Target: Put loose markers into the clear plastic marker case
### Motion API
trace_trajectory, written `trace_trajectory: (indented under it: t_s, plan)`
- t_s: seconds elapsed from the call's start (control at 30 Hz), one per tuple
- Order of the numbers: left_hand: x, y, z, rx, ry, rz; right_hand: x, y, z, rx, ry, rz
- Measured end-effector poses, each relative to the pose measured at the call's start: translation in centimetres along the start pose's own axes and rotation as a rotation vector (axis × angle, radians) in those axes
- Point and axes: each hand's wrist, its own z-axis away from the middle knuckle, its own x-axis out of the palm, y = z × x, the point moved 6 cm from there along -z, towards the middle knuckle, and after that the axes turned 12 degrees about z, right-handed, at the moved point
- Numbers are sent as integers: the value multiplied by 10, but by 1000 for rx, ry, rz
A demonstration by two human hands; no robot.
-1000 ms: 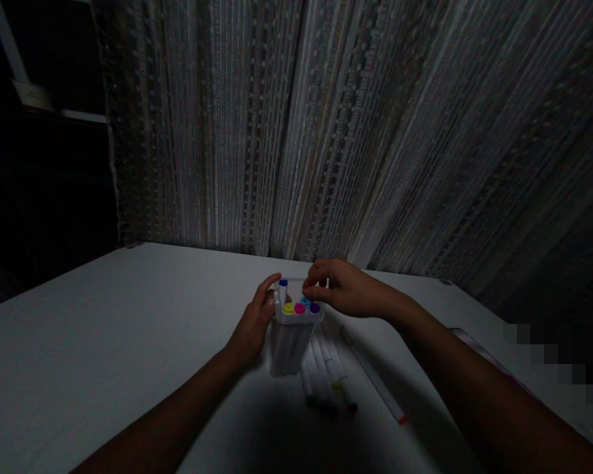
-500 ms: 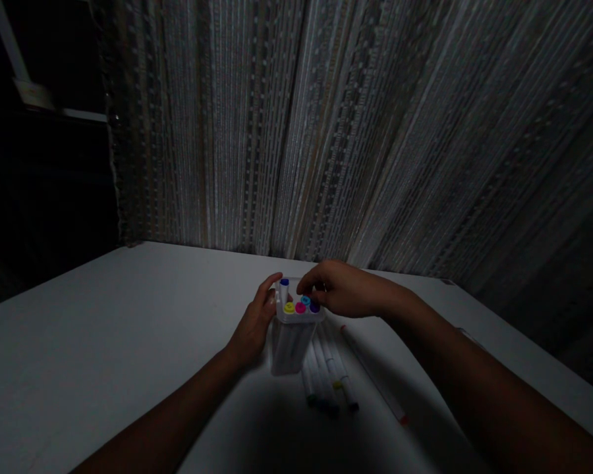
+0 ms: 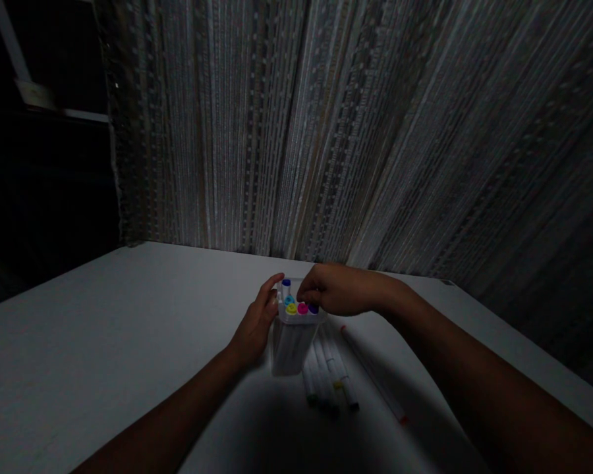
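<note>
A clear plastic case (image 3: 289, 349) stands upright on the white table, with several capped markers inside. Around its left side wraps my left hand (image 3: 254, 327), fingers closed on the wall near the rim. Yellow (image 3: 291, 308), pink (image 3: 302, 308) and dark purple (image 3: 313, 308) caps line the near side of the opening. Behind the yellow one are a light blue cap (image 3: 289, 300) and a taller marker with a dark blue cap (image 3: 286, 287). My right hand (image 3: 333, 288) is over the opening's right part, fingers bent down into it; their tips, and anything between them, are hidden.
Several white markers (image 3: 329, 372) lie side by side just right of the case, one with a yellow piece by its end. Farther right lies a marker with red ends (image 3: 375, 376). A striped curtain (image 3: 286, 131) hangs behind the table (image 3: 128, 329). The light is dim.
The light blue cap has shifted left inside the case, from behind the pink and purple caps to behind the yellow one. My right hand has moved only slightly; my left hand keeps its hold.
</note>
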Motion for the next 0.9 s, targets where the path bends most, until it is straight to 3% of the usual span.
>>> trace_trajectory:
  t_s: [0.23,0.4,0.57,0.7,0.9]
  plan:
    - [-2,-3,0,-16,-9,4,-7,-3,4,-19,-101,-127]
    - [-2,-1,0,8,-26,14,-6,-5,9,-38,-177,-8]
    - [1,1,0,8,-26,38,-5,-5,6,17,-70,117]
    - [2,-1,-1,-4,-17,31,-2,-1,2,21,0,91]
    - [0,-4,-1,-26,-5,-2,3,-1,-2,-39,-39,-52]
